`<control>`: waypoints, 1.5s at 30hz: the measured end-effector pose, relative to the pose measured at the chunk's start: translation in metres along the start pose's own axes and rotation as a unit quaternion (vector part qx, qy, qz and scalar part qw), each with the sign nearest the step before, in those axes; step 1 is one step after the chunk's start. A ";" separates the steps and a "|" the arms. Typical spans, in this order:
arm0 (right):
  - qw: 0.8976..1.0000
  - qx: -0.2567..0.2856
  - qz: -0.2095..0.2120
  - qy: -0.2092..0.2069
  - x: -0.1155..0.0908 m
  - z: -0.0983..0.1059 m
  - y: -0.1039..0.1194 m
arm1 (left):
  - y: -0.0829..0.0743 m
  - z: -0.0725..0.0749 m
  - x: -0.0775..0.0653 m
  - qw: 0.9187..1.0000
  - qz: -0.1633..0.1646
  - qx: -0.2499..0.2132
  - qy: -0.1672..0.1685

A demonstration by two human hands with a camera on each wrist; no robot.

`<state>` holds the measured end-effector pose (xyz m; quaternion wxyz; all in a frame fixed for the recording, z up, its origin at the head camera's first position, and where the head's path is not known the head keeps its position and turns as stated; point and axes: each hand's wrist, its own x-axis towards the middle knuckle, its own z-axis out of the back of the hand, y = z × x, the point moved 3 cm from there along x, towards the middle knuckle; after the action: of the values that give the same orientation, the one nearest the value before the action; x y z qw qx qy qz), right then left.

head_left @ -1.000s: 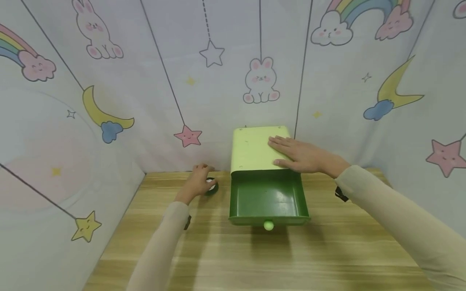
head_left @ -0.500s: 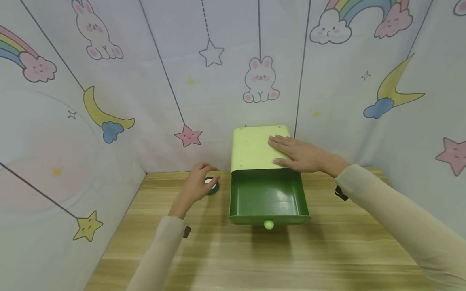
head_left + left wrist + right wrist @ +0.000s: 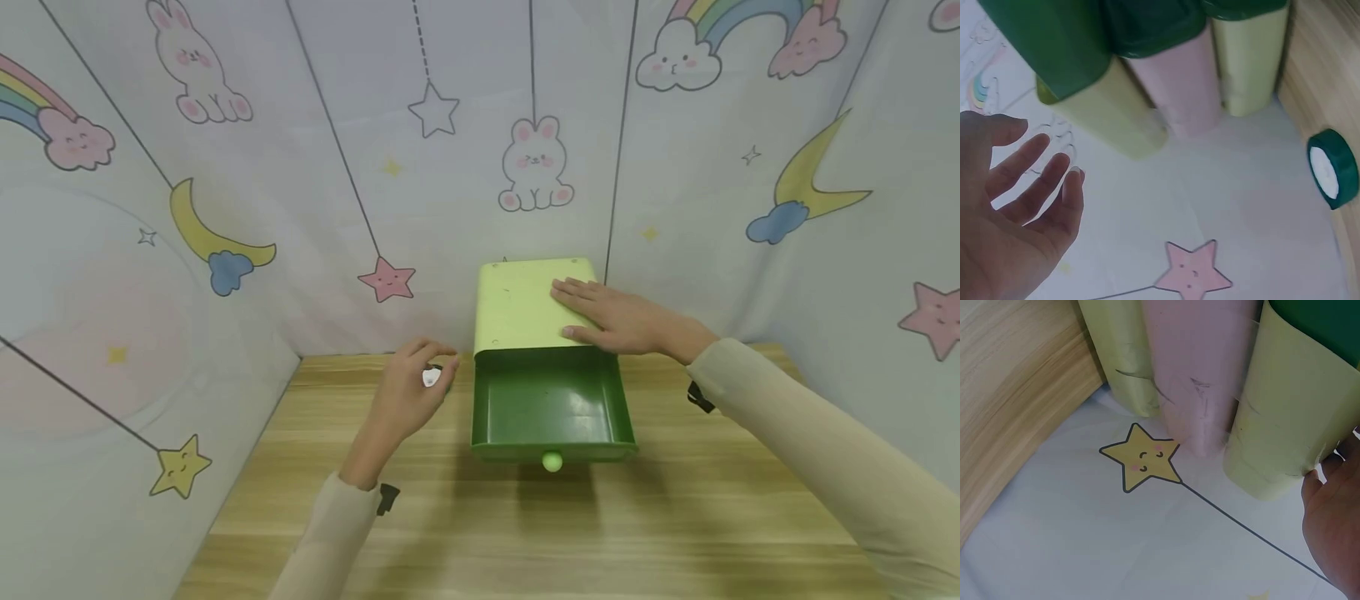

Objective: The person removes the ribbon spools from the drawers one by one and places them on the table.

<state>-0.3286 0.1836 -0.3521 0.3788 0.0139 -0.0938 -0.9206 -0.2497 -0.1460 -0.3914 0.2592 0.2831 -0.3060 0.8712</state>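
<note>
- Pale yellow on top, the drawer cabinet (image 3: 517, 308) stands at the back of the table (image 3: 480, 533), close to the printed cloth (image 3: 450, 208).
- Its green top drawer (image 3: 551, 417) stands well out from the casing, with a round light-green knob (image 3: 552, 462) at the middle of its front; the bare bottom shows a shine.
- Below the top tier, the wrist views show a pink middle tier (image 3: 1179, 87) and a yellow bottom tier (image 3: 1247, 62).
- The right hand (image 3: 622, 321) rests flat on the cabinet's top towards its right edge, fingers straight, thumb apart, gripping nothing.
- The left hand (image 3: 401, 400) is in the air to the left of the cabinet, its fingers loosely bent and apart from the thumb, holding nothing.
- A ribbon roll (image 3: 1324, 172), dark green with a white middle, sits on the table left of the cabinet; from the head it shows partly hidden behind the left hand, while the left wrist view shows the two apart.
- Cream sleeves (image 3: 795, 450) cover both forearms.
- A pink star (image 3: 1192, 269) and a yellow star (image 3: 1142, 457) are among the cloth's prints.
</note>
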 end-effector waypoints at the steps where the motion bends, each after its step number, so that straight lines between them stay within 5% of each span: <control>1: 1.000 -0.001 0.001 -0.002 0.000 0.000 0.000 | -0.006 0.002 -0.001 1.000 -0.011 -0.003 -0.004; 9: 1.000 -0.001 0.005 -0.009 0.001 -0.001 0.001 | -0.047 0.013 -0.011 0.997 -0.077 -0.003 -0.019; 14: 1.000 -0.002 0.003 -0.011 0.000 -0.002 0.000 | -0.072 0.010 -0.021 0.990 -0.144 0.008 0.004; 24: 1.000 0.002 0.002 -0.013 0.000 -0.004 -0.002 | -0.112 -0.001 -0.037 0.952 -0.301 0.049 0.021; 34: 1.000 0.005 0.001 -0.016 -0.002 0.000 -0.001 | -0.133 -0.017 -0.051 0.932 -0.347 0.093 0.040; 45: 1.000 0.011 0.000 -0.015 -0.003 -0.002 -0.002 | -0.136 -0.041 -0.071 0.890 -0.417 0.184 0.006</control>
<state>-0.3271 0.1868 -0.3547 0.3769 0.0043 -0.1098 -0.9197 -0.1285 -0.0462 -0.4120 0.5436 0.4217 0.0073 0.7257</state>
